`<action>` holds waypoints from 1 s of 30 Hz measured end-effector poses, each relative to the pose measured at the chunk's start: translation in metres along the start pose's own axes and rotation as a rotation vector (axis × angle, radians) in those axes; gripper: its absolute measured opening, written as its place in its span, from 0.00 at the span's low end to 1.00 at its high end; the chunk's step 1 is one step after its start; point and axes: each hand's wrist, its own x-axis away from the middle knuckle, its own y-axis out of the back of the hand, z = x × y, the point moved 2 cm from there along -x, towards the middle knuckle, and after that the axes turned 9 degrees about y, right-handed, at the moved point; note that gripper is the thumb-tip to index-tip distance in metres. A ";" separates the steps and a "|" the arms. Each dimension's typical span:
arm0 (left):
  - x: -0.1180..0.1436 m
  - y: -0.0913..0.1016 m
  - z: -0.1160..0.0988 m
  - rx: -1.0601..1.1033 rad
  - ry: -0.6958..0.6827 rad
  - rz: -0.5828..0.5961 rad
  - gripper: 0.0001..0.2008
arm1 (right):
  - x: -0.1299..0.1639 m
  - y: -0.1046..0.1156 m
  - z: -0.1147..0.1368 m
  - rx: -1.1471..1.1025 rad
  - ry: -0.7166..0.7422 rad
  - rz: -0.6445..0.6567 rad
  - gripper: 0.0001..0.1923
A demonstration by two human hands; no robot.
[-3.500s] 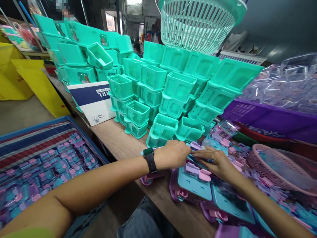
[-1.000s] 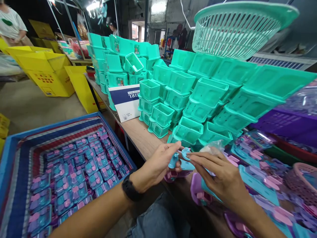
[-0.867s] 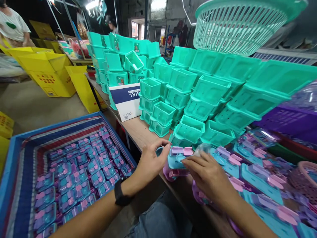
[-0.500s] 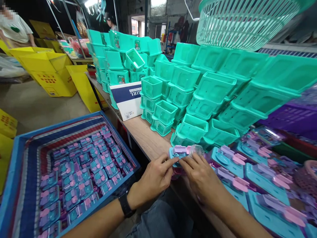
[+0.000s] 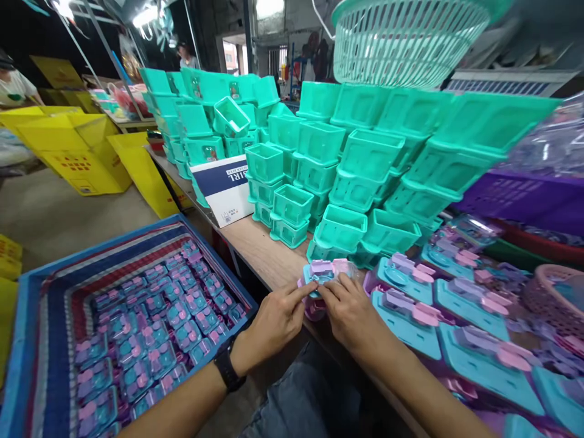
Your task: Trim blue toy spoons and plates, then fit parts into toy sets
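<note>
Both my hands are at a small blue, purple and pink plastic toy piece [image 5: 325,272] at the table's near edge. My left hand [image 5: 280,310] has its index finger pressed on the front of the toy, the other fingers curled. My right hand [image 5: 344,304] closes round the toy's right side, where a clear plastic cover [image 5: 353,272] shows beside the fingers. The toy's underside is mostly behind my hands. To the right stand rows of similar blue toy pieces [image 5: 490,359] with purple and pink flaps.
Stacked green plastic bins [image 5: 314,176] fill the table's back. A blue crate [image 5: 34,292] lined with striped cloth holds many packed toys at left. A white-and-blue carton [image 5: 228,198], purple basket [image 5: 511,198], pink basket [image 5: 542,295] and yellow cartons [image 5: 82,152] stand around. A person [image 5: 16,85] is at far left.
The view has shifted slightly to the right. Both hands stay on the toy, and the clear cover appears to lie lower against it than before.
</note>
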 end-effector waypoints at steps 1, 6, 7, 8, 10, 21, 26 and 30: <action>-0.001 0.002 -0.005 0.065 0.036 -0.009 0.20 | 0.000 0.003 -0.003 -0.080 -0.017 -0.014 0.17; 0.003 0.005 -0.033 0.811 0.435 -0.106 0.15 | 0.015 0.041 -0.008 -0.335 -0.131 -0.243 0.17; 0.005 0.003 -0.039 0.993 0.503 -0.073 0.17 | 0.021 0.050 -0.005 -0.334 -0.172 -0.270 0.16; 0.007 0.000 -0.044 1.149 0.559 -0.028 0.17 | 0.026 0.059 0.000 -0.331 -0.213 -0.288 0.14; 0.010 -0.010 -0.053 1.354 0.660 0.066 0.15 | 0.038 0.072 0.013 -0.331 -0.274 -0.302 0.12; 0.028 -0.077 -0.081 1.537 0.751 0.070 0.13 | 0.078 0.060 0.067 0.086 -0.277 -0.262 0.12; 0.028 -0.073 -0.075 0.950 0.540 0.108 0.15 | 0.101 0.061 0.033 0.190 -0.286 -0.147 0.15; 0.016 -0.073 -0.068 0.279 0.005 0.061 0.20 | 0.112 0.057 0.003 0.210 -0.350 -0.057 0.18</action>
